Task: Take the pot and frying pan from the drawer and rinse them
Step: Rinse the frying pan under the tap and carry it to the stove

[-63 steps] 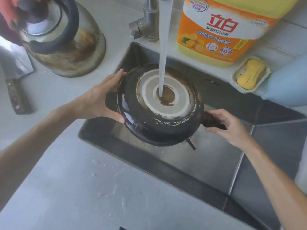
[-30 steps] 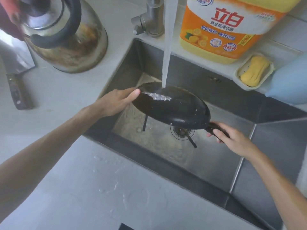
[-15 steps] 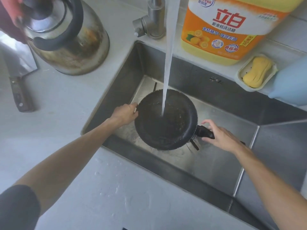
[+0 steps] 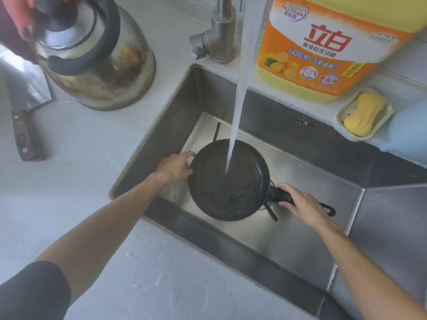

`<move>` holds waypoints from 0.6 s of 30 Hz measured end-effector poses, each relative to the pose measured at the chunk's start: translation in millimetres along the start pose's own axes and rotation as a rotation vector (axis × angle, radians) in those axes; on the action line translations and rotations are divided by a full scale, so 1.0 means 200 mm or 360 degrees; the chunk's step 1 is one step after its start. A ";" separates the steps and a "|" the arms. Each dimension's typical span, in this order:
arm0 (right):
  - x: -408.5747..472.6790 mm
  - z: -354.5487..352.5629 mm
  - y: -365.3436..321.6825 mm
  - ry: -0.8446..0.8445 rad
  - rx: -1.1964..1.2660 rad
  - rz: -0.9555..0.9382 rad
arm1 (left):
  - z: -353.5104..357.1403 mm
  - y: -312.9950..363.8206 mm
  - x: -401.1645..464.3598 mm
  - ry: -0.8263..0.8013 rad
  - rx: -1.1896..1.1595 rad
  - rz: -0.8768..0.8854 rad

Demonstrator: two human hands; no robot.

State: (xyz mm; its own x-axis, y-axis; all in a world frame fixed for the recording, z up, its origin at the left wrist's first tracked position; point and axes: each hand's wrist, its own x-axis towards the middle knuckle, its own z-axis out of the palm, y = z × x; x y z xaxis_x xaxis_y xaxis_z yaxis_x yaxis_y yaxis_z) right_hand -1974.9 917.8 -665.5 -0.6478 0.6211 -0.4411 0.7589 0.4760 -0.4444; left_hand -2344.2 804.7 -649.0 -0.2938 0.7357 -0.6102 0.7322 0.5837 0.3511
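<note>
Two hands hold the frying pan [image 4: 227,181] under running water: left hand [image 4: 176,167] grips its rim, right hand [image 4: 300,204] its handle. Rinsing is underway. Next, I think, tip the water out.

Kettle [image 4: 92,54]: top cut off by frame edge. Detergent jug [image 4: 328,42]: upper part cropped. Pan [image 4: 227,181] handle: middle hidden under right hand [image 4: 302,204].
</note>
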 end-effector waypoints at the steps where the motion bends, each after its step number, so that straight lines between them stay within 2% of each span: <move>1: 0.00 -0.01 0.00 0.0032 0.0012 -0.0005 | -0.03 0.01 -0.02 0.0058 -0.0111 0.0048; 4: -0.01 -0.01 -0.01 0.0064 0.0060 -0.0019 | -0.19 0.10 -0.09 0.0450 -0.0638 0.0490; 7: -0.01 -0.02 -0.03 0.0063 0.0066 0.0026 | -0.44 0.22 -0.16 0.0845 -0.0947 0.0855; 11: -0.01 -0.01 -0.04 0.0078 0.0112 0.0076 | -0.72 0.33 -0.12 0.1152 -0.1054 0.0953; 15: -0.01 0.00 -0.03 0.0080 0.0113 0.0104 | -0.82 0.35 -0.01 0.1125 -0.1022 0.0903; 18: 0.00 0.00 -0.02 0.0072 0.0127 0.0106 | -0.79 0.33 0.03 0.1135 -0.1135 0.0854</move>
State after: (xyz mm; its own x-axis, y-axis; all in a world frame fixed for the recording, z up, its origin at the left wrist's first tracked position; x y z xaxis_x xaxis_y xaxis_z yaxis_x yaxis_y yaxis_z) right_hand -1977.8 915.0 -663.9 -0.5909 0.6781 -0.4370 0.7915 0.3827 -0.4765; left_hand -2395.3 902.1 -516.7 -0.4971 0.8438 0.2024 0.4200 0.0298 0.9070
